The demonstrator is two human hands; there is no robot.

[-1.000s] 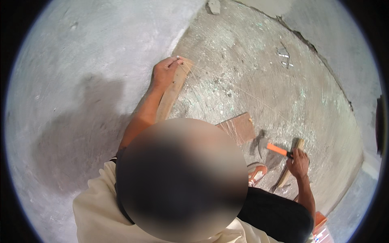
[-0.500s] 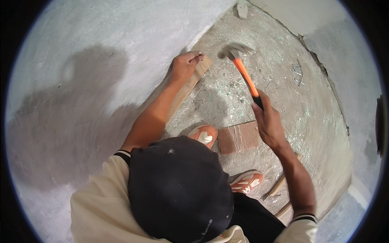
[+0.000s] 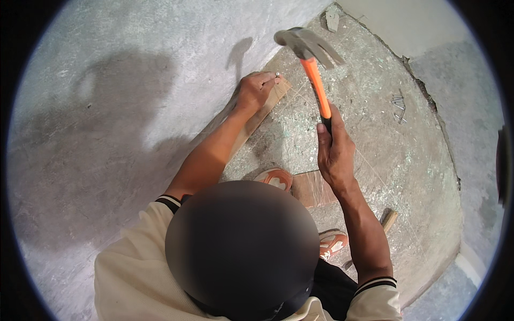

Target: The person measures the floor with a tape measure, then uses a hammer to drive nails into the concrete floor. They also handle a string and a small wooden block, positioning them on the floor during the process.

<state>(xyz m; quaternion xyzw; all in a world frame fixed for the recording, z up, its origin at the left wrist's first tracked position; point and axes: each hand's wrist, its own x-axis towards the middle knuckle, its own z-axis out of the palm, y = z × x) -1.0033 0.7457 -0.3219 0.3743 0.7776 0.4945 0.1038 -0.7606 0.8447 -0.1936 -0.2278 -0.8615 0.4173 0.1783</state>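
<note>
My left hand (image 3: 252, 93) rests at the far end of a wooden plank (image 3: 274, 101) that lies along the foot of the left wall. Its fingertips pinch a nail (image 3: 278, 75), whose head just shows above them. In my right hand (image 3: 337, 150) is a claw hammer (image 3: 319, 88) with an orange and black handle, gripped near the lower end. The hammer's metal head is up in the air, apart from the nail and slightly blurred.
Several loose nails (image 3: 399, 107) lie on the rough concrete floor to the right. A board wound with string (image 3: 310, 190) sits by my shoes. A wooden handle (image 3: 390, 220) pokes out beside my right forearm. A rubble chunk (image 3: 332, 21) lies in the far corner between the walls.
The hammer has been raised, and my right hand has shifted left with it. My left hand keeps its pinch on the nail at the plank's end. The view has shifted slightly.
</note>
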